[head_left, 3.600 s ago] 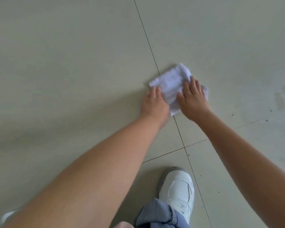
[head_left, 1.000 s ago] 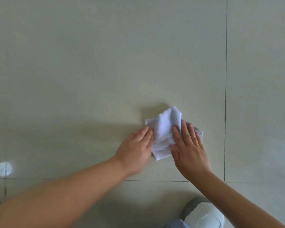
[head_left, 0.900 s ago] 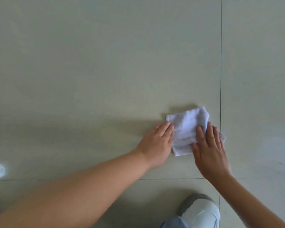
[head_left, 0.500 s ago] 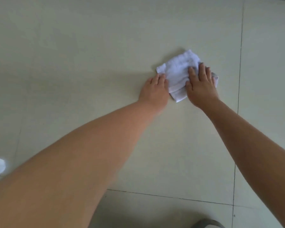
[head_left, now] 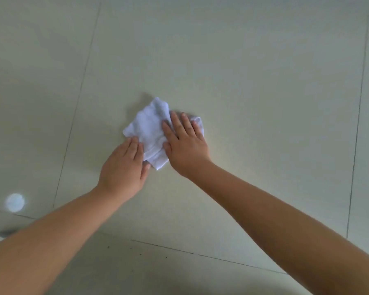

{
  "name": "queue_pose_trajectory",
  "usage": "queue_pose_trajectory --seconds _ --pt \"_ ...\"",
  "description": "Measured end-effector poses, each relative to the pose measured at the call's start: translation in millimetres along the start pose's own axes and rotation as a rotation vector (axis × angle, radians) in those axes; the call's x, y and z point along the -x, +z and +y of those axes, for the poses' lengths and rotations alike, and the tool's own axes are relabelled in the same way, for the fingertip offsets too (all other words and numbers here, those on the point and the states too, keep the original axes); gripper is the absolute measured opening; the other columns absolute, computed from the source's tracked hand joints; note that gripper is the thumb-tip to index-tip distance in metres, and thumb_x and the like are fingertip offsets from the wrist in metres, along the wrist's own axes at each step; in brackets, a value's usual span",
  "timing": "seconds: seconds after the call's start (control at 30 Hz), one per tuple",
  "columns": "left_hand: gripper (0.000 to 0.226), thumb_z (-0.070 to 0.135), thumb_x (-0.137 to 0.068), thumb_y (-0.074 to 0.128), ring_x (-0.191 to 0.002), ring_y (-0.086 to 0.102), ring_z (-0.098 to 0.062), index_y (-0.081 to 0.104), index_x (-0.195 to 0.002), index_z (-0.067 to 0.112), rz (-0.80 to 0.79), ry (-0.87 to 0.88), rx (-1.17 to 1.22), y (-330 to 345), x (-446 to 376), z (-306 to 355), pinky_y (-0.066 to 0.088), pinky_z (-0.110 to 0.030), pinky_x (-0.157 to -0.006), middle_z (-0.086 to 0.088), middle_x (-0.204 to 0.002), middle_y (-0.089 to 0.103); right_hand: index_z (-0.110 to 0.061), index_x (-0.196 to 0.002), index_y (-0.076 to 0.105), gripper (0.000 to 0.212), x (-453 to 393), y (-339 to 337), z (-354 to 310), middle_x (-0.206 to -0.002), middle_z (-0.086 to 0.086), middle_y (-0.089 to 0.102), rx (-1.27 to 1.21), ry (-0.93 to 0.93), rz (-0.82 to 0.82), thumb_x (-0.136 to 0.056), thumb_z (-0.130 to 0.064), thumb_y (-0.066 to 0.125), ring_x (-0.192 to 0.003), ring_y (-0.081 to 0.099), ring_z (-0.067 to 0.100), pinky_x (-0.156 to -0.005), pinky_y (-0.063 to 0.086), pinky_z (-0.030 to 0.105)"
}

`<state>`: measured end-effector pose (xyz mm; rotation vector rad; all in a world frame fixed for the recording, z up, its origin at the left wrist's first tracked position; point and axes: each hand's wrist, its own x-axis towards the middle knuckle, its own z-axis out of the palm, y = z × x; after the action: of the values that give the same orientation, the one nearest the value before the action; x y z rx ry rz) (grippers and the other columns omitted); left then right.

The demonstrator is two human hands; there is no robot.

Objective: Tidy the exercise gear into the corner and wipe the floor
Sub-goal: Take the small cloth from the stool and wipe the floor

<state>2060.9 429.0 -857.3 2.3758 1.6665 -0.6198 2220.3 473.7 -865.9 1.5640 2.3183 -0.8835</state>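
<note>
A: Pale glossy tiled floor point(head_left: 243, 81) fills my view. Small crumpled white cloth point(head_left: 149, 133) lies flat, directly ahead of both hands.

B: Which hand is nearer?

A: Right hand point(head_left: 185, 143), fingers flat, covering its right half; left hand point(head_left: 124, 167), flat, touches the near-left edge. Long axis runs far-left to near-right, I judge.

light spot point(head_left: 15, 202) round, bright, lower left | dark specks point(head_left: 140, 254) near bottom edge

hands point(head_left: 153, 158) hide much of cloth point(head_left: 149, 128).
</note>
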Motion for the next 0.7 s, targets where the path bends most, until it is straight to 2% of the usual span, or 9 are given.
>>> queue_pose_trajectory --seconds 0.07,0.13,0.2,0.3,0.37,0.43,0.47,0.57,0.7 --pt "0.056 0.029 -0.084 0.036 -0.088 0.072 -0.038 0.072 -0.091 -0.013 0.051 0.104 0.035 7 16 20 0.046 -0.040 -0.089 -0.027 -0.096 0.072 -0.018 -0.147 0.027 0.048 44 21 14 -0.157 0.009 0.020 0.052 -0.002 0.060 -0.101 -0.031 0.020 -0.145 0.020 0.027 -0.119 0.013 0.037" --pt "0.053 0.028 -0.084 0.037 -0.089 0.073 -0.034 0.074 -0.092 -0.008 0.118 0.250 0.070 9 25 48 0.037 -0.035 -0.091 -0.022 -0.097 0.074 -0.017 -0.131 0.051 0.054 90 42 33 -0.136 0.010 0.055 0.070 0.101 0.109 -0.101 -0.033 0.010 -0.127 0.051 0.030 -0.110 0.034 0.038" --pt "0.051 0.028 -0.076 0.039 -0.089 0.074 -0.028 0.076 -0.090 -0.003 0.106 0.397 0.045 5 25 82 0.037 -0.034 -0.090 -0.017 -0.097 0.075 -0.016 -0.130 0.045 0.056 135 57 58 -0.130 0.012 0.060 0.029 0.210 0.054 -0.100 -0.035 0.001 -0.126 0.046 0.031 -0.113 0.020 0.034" --pt "0.052 0.027 -0.071 0.036 -0.088 0.075 -0.024 0.078 -0.086 0.002 0.023 0.556 0.013 -8 -5 135 0.037 -0.032 -0.087 -0.012 -0.094 0.077 -0.008 -0.131 0.045 0.064 176 55 104 -0.131 0.018 0.057 -0.001 0.432 0.022 -0.100 -0.040 -0.001 -0.123 0.051 0.037 -0.112 0.030 0.036" --pt "0.052 0.025 -0.069 0.034 -0.090 0.074 -0.022 0.079 -0.086 0.005 0.058 0.579 0.020 -29 -36 173 0.039 -0.030 -0.088 -0.009 -0.095 0.077 -0.004 -0.139 0.041 0.083 182 39 133 -0.142 0.025 0.041 -0.028 0.519 0.058 -0.093 -0.054 -0.007 -0.131 0.043 0.042 -0.107 0.025 0.042" --pt "0.052 0.019 -0.082 0.033 -0.120 0.060 -0.024 0.068 -0.112 -0.004 0.072 0.538 -0.026 -58 -70 206 0.037 -0.029 -0.103 -0.017 -0.124 0.064 -0.010 -0.148 0.020 0.096 175 22 166 -0.156 0.021 0.011 -0.114 0.609 0.120 -0.075 -0.064 -0.010 -0.145 0.012 0.037 -0.117 0.008 0.039" --pt "0.050 0.016 -0.092 0.031 -0.137 0.040 -0.027 0.049 -0.132 -0.009 0.071 0.523 -0.069 -64 -89 221 0.028 -0.032 -0.112 -0.021 -0.144 0.043 -0.011 -0.149 0.014 0.096 168 12 181 -0.158 0.018 0.003 -0.142 0.657 0.152 -0.071 -0.062 -0.008 -0.147 0.003 0.035 -0.119 0.003 0.039" --pt "0.056 0.022 -0.102 0.026 -0.148 0.004 -0.029 0.011 -0.148 -0.006 -0.013 0.444 -0.061 -97 -139 245 0.009 -0.033 -0.119 -0.020 -0.158 0.005 -0.013 -0.150 0.012 0.066 137 -26 222 -0.158 0.017 -0.002 -0.164 0.731 0.224 -0.095 -0.048 0.017 -0.147 -0.001 0.034 -0.119 0.000 0.042" --pt "0.056 0.026 -0.102 0.028 -0.148 0.006 -0.025 0.013 -0.149 -0.001 0.086 0.308 -0.070 -120 -197 227 0.011 -0.031 -0.118 -0.013 -0.159 0.008 -0.016 -0.151 0.008 0.054 76 -76 256 -0.158 0.013 -0.007 -0.169 0.671 0.208 -0.101 -0.033 0.024 -0.147 -0.005 0.030 -0.118 -0.001 0.042"
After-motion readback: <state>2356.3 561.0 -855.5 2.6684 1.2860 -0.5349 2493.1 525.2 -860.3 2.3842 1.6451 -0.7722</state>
